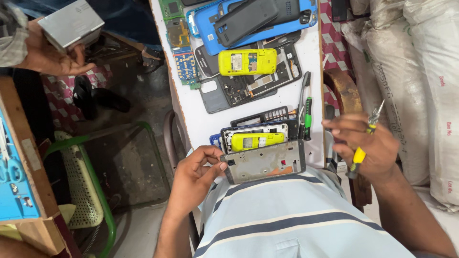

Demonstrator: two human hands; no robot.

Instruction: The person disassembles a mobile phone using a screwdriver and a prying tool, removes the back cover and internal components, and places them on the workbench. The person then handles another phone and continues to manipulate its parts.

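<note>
Right now the left hand [196, 174] pinches the short edge of a grey phone frame [265, 167], holding it flat just above the person's striped shirt [291, 215], at the near end of the white board [201, 114]. The right hand [368, 145] is closed around a yellow-handled screwdriver [362, 143], tip pointing up and away, well to the right of the frame and not touching it. It looks like a pause between screws: to work on the frame, the tip would have to swing back over and seat squarely in a small head. Just beyond the frame on the board lies a yellow phone body [257, 141] in a stack of dark shells, with a green-handled screwdriver [308, 114] beside it. Farther up the board sit another yellow phone [247, 62], circuit boards [184, 59] and blue covers [205, 28]. The crowded stack leaves little room to set the frame down. Off to the left of the board, another person's hand [45, 50] holds a silver box [71, 24].
</note>
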